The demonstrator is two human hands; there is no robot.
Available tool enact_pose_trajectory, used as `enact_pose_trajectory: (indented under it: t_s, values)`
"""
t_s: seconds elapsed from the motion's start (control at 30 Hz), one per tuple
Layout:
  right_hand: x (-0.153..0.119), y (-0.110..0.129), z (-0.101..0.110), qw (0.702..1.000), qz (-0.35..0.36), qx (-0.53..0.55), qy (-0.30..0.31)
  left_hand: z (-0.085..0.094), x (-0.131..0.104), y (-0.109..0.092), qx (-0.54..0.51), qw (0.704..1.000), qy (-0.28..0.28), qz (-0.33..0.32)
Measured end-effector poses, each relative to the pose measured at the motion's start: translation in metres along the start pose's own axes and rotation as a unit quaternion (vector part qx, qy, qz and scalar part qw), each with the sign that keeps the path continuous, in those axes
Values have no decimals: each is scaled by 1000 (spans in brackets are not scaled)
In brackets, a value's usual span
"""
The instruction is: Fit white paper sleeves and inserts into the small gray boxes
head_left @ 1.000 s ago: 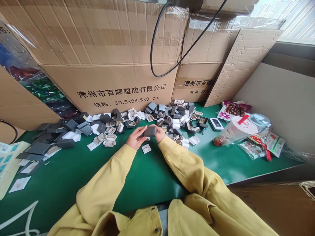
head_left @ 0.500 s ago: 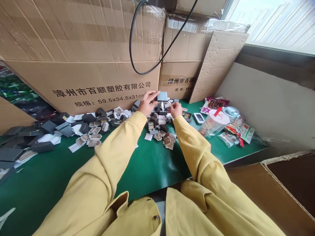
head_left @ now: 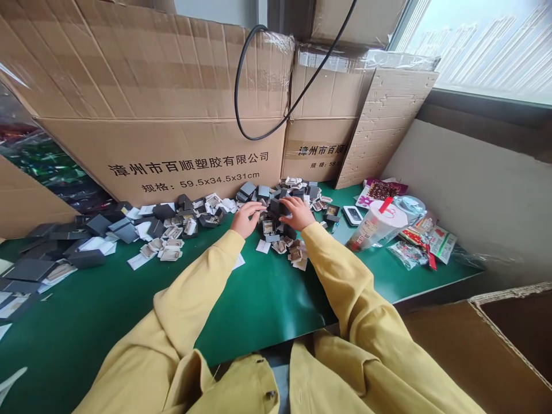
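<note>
The right hand (head_left: 298,213) grips a dark box (head_left: 275,207); whether the left hand (head_left: 247,219), nearby, holds anything cannot be told.

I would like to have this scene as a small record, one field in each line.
Left hand: beside the small boxes; grip unclear
Right hand: touching a dark box
Table: green, with pale trays on it
Right side: cup with red straw
Background: large cartons, black cable hanging in front

Small dark grey box (head_left: 275,207) in the right fingers (head_left: 290,204)
</note>
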State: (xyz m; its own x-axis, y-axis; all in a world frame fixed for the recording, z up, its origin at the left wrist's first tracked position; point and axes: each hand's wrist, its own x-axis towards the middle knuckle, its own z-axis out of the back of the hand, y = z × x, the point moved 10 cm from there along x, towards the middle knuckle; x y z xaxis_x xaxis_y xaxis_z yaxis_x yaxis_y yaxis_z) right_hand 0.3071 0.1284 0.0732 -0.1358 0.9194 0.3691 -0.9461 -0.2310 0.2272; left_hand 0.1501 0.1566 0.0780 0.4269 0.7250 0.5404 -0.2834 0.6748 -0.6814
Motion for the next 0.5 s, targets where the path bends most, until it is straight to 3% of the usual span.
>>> enact_pose_trajectory:
  t_s: [0.13,0.27,0.4,0.5]
  values:
    - [15,2,-9,987,-56,-132,68,-1,-21,15,-56,996,-1,64]
    - [24,9,-20,977,-55,-173,109,-3,-26,24,-140,983,-2,122]
    - [28,18,-16,986,-28,-157,53,-10,-18,24,-203,969,-14,140]
    - [30,19,-5,997,-21,-70,0,-23,-5,32,-276,945,-38,171]
